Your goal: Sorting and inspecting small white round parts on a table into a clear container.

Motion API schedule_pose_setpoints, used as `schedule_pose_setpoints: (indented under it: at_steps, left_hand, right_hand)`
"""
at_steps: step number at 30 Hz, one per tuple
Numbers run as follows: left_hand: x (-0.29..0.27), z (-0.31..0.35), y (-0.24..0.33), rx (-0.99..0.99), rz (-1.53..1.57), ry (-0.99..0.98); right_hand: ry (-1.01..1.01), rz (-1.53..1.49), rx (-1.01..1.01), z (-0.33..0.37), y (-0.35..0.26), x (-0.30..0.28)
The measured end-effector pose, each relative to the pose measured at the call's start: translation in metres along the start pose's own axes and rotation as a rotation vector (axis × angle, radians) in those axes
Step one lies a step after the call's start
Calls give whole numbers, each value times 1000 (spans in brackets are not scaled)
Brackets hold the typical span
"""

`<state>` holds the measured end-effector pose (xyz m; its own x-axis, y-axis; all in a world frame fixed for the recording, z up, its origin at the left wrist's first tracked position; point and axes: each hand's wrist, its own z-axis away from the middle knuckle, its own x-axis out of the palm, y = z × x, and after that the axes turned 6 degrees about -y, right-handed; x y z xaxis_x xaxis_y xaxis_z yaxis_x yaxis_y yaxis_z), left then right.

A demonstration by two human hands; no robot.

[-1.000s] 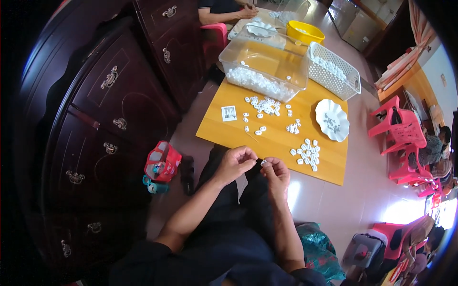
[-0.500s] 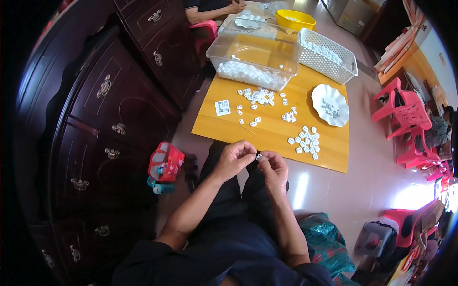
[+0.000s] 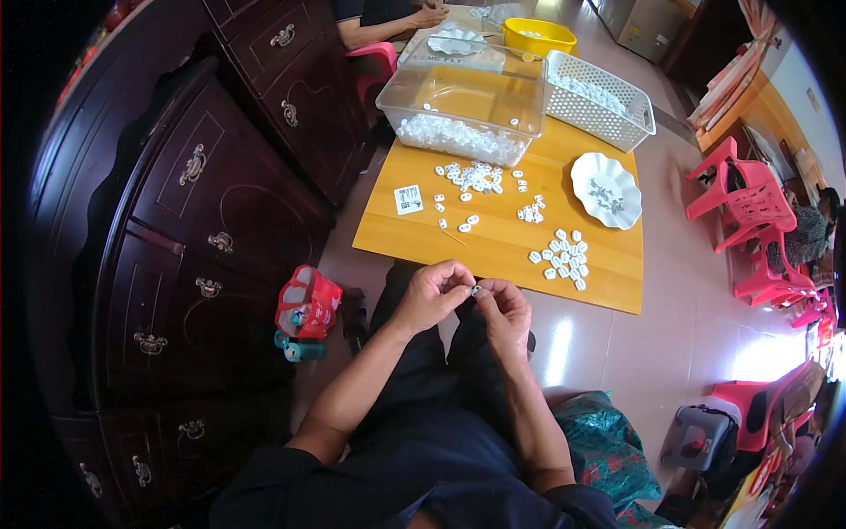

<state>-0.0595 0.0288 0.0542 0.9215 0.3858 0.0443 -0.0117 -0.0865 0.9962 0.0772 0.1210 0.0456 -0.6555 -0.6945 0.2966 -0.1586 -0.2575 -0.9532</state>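
Observation:
Over my lap, at the near edge of the table, my left hand (image 3: 435,296) and my right hand (image 3: 505,312) meet fingertip to fingertip. Both pinch a small white plastic piece (image 3: 477,290) with dark spots, mostly covered by the fingers. Just beyond them on the wooden table (image 3: 401,242) lie loose white two-holed pieces (image 3: 473,219) and a thin stick (image 3: 454,238). A larger heap of such pieces (image 3: 480,178) sits farther back. To the right is a group of white pieces with grey marks (image 3: 564,257), with a small pile (image 3: 531,212) behind it.
A clear plastic bin (image 3: 458,132) and a white perforated basket (image 3: 634,128) hold white pieces. Small grey parts lie on a scalloped white plate (image 3: 627,189). A printed card (image 3: 409,200) lies at left. Dark cabinets (image 3: 167,229) stand leftward; another person's hands (image 3: 430,16) show at the far end.
The view has shifted slightly, so the table appears a little higher and farther left. Both hands keep their pinch on the small piece, almost unmoved.

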Motion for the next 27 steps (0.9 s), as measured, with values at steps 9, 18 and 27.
schedule_pose_setpoints:
  at_steps: [9, 18, 27]
  left_hand:
    - [0, -4, -7, 11, -55, -65]
    - [-2, -12, -16, 22, -39, -118]
    - [-6, -14, -16, -11, -57, -135]
  right_hand:
    - [21, 40, -10, 3, 3, -4]
    - [56, -24, 19, 1, 5, -5]
    - [65, -18, 11, -1, 12, -5]
